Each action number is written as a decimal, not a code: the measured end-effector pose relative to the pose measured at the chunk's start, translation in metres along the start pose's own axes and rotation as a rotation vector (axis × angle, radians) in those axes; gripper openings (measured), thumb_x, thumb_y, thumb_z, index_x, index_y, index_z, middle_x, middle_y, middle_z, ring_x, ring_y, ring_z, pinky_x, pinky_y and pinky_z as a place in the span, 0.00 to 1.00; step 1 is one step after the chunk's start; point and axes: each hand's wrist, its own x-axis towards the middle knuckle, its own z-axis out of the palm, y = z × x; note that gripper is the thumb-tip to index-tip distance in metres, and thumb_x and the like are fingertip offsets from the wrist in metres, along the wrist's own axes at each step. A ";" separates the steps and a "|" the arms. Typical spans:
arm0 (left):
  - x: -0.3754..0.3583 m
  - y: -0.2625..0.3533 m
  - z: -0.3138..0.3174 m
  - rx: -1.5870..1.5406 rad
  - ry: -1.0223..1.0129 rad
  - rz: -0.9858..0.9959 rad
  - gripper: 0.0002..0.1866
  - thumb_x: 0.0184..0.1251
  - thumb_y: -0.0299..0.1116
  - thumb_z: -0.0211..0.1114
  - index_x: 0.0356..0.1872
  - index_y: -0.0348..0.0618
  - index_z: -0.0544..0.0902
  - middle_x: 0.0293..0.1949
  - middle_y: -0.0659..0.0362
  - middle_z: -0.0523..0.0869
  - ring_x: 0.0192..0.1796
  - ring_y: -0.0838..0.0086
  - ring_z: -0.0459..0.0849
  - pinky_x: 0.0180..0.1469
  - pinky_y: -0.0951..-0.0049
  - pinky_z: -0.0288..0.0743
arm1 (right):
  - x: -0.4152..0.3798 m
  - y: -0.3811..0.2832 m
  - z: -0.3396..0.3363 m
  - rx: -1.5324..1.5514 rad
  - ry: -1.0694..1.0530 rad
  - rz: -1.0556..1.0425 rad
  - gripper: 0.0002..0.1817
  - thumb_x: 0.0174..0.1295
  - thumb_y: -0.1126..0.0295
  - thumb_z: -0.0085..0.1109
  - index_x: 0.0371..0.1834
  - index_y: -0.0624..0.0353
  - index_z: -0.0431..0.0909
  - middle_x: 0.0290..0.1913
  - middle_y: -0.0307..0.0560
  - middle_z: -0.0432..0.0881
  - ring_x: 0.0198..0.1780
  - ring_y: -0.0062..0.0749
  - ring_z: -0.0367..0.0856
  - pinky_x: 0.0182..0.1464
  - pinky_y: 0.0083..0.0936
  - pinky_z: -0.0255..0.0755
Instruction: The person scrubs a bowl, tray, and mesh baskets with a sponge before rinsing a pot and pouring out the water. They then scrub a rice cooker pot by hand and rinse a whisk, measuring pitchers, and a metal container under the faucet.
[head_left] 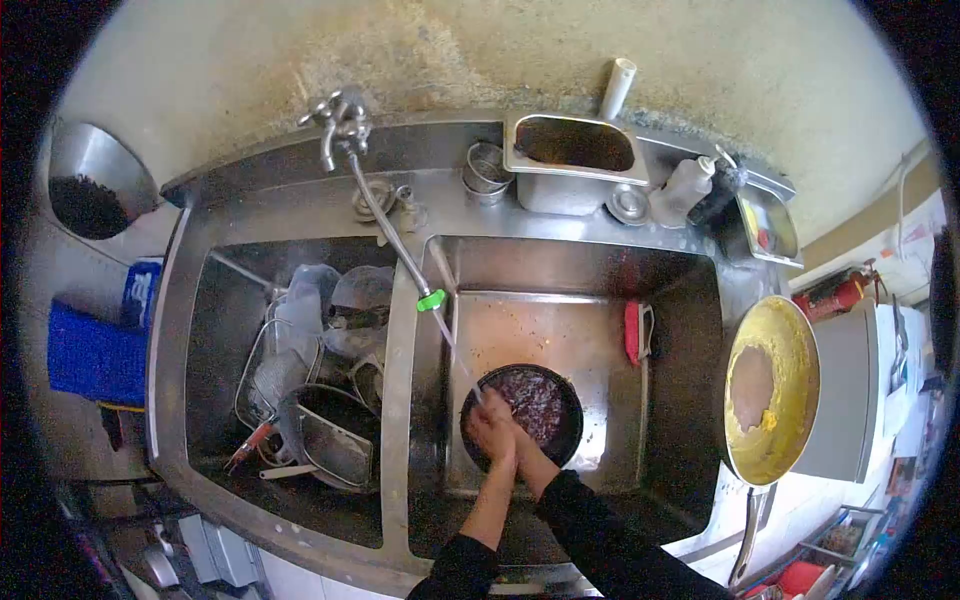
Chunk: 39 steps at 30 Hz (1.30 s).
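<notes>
My left hand (pixel 487 440) and my right hand (pixel 497 408) are pressed against each other in the right sink basin, over the left part of a dark round pan (pixel 575 420). A thin stream of water from the tap hose (pixel 395 240) runs down onto them. Rippling dark liquid fills the pan, which rests on the basin floor. The fingers overlap and blur, so their shape and anything between them cannot be made out.
A red-backed scrubber (pixel 632 333) lies at the basin's right. The left basin (pixel 215 370) holds strainers and containers. A food-smeared frying pan (pixel 738 400) sits on the right edge. Behind stand a deep steel container (pixel 570 195) and a squeeze bottle (pixel 683 192).
</notes>
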 end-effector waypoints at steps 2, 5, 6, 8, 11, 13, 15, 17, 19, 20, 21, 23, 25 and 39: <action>-0.001 0.000 0.006 -0.198 -0.072 -0.222 0.23 0.62 0.41 0.48 0.54 0.37 0.63 0.50 0.45 0.69 0.53 0.57 0.68 0.56 0.63 0.59 | -0.008 -0.002 0.002 -0.093 -0.106 -0.127 0.16 0.56 0.65 0.47 0.46 0.56 0.71 0.47 0.55 0.74 0.48 0.50 0.71 0.45 0.37 0.67; 0.028 -0.038 0.028 -0.758 -0.145 -0.592 0.20 0.63 0.40 0.48 0.52 0.41 0.67 0.48 0.52 0.72 0.48 0.65 0.72 0.48 0.67 0.67 | -0.016 -0.009 -0.016 -0.696 -0.262 -0.358 0.17 0.57 0.63 0.46 0.48 0.58 0.69 0.43 0.57 0.75 0.44 0.53 0.73 0.42 0.40 0.69; 0.044 -0.063 0.037 -0.896 -0.185 -0.757 0.17 0.63 0.38 0.49 0.50 0.42 0.70 0.47 0.55 0.73 0.46 0.68 0.74 0.45 0.68 0.70 | -0.025 -0.019 -0.030 -0.913 -0.295 -0.361 0.18 0.58 0.63 0.46 0.49 0.58 0.68 0.42 0.58 0.76 0.43 0.54 0.74 0.41 0.40 0.69; 0.039 -0.050 0.020 -0.821 -0.194 -0.614 0.12 0.62 0.32 0.51 0.45 0.41 0.72 0.47 0.56 0.73 0.45 0.70 0.74 0.44 0.68 0.70 | -0.064 -0.065 -0.048 -1.297 -0.390 -0.218 0.19 0.52 0.72 0.50 0.50 0.55 0.71 0.53 0.49 0.71 0.53 0.43 0.70 0.56 0.32 0.62; 0.041 -0.044 0.000 0.026 -0.096 0.154 0.11 0.54 0.23 0.55 0.40 0.38 0.75 0.39 0.53 0.77 0.42 0.61 0.76 0.42 0.63 0.70 | -0.121 -0.091 -0.075 -1.689 -0.473 -0.172 0.17 0.52 0.72 0.46 0.47 0.52 0.73 0.49 0.48 0.72 0.52 0.40 0.71 0.57 0.34 0.61; 0.032 0.001 -0.022 0.264 0.210 0.654 0.13 0.51 0.23 0.57 0.40 0.37 0.75 0.35 0.51 0.78 0.39 0.57 0.76 0.42 0.62 0.70 | -0.125 -0.048 -0.114 -1.967 -0.577 -0.539 0.15 0.52 0.72 0.46 0.43 0.50 0.75 0.45 0.46 0.75 0.50 0.36 0.72 0.55 0.34 0.62; 0.052 -0.012 -0.017 0.266 0.133 0.677 0.16 0.46 0.22 0.58 0.41 0.37 0.75 0.30 0.49 0.79 0.38 0.52 0.76 0.42 0.60 0.70 | -0.121 -0.045 -0.113 -2.001 -0.565 -0.382 0.14 0.50 0.72 0.46 0.39 0.49 0.77 0.39 0.42 0.77 0.46 0.33 0.74 0.51 0.34 0.65; 0.071 -0.037 -0.009 0.248 -0.160 0.489 0.17 0.46 0.22 0.58 0.41 0.37 0.74 0.31 0.47 0.79 0.38 0.52 0.77 0.42 0.61 0.70 | -0.115 -0.031 -0.122 -2.016 -0.558 -0.350 0.12 0.48 0.71 0.47 0.35 0.49 0.77 0.34 0.40 0.78 0.42 0.31 0.76 0.48 0.32 0.66; 0.069 -0.026 -0.014 0.198 -0.184 0.444 0.15 0.47 0.22 0.57 0.41 0.37 0.75 0.31 0.46 0.79 0.39 0.51 0.77 0.42 0.62 0.70 | -0.110 0.006 -0.150 -2.019 -0.552 -0.437 0.10 0.46 0.70 0.48 0.31 0.48 0.78 0.29 0.39 0.78 0.37 0.30 0.77 0.45 0.30 0.67; 0.066 -0.022 -0.015 0.168 -0.193 0.419 0.15 0.47 0.22 0.57 0.40 0.37 0.75 0.32 0.46 0.79 0.39 0.51 0.77 0.41 0.63 0.70 | -0.114 0.001 -0.153 -1.998 -0.518 -0.432 0.10 0.45 0.70 0.48 0.30 0.48 0.78 0.29 0.40 0.78 0.36 0.30 0.77 0.45 0.30 0.67; 0.064 -0.031 -0.014 0.164 -0.169 0.463 0.15 0.47 0.21 0.57 0.40 0.37 0.76 0.32 0.46 0.79 0.39 0.52 0.78 0.42 0.64 0.70 | -0.123 -0.011 -0.149 -1.970 -0.484 -0.423 0.09 0.45 0.70 0.48 0.29 0.49 0.78 0.29 0.41 0.78 0.35 0.31 0.77 0.45 0.30 0.67; 0.062 -0.043 -0.006 0.134 -0.119 0.564 0.15 0.47 0.21 0.57 0.41 0.37 0.76 0.34 0.48 0.80 0.40 0.56 0.78 0.42 0.67 0.70 | -0.139 -0.041 -0.142 -1.955 -0.425 -0.433 0.09 0.44 0.70 0.49 0.27 0.50 0.79 0.28 0.42 0.78 0.35 0.32 0.77 0.45 0.30 0.67; 0.045 -0.033 -0.010 0.027 -0.261 0.494 0.17 0.47 0.20 0.57 0.42 0.38 0.76 0.35 0.51 0.80 0.40 0.62 0.79 0.44 0.69 0.70 | -0.167 -0.069 -0.135 -1.965 -0.386 -0.446 0.08 0.43 0.70 0.50 0.26 0.50 0.79 0.28 0.42 0.78 0.35 0.31 0.77 0.45 0.29 0.67; -0.035 0.013 -0.010 -0.243 -0.817 0.297 0.19 0.49 0.18 0.56 0.46 0.37 0.74 0.42 0.58 0.78 0.45 0.74 0.75 0.48 0.76 0.68 | -0.300 -0.146 -0.127 -1.691 -0.102 -0.479 0.07 0.41 0.68 0.53 0.23 0.48 0.81 0.25 0.35 0.79 0.33 0.27 0.77 0.44 0.28 0.68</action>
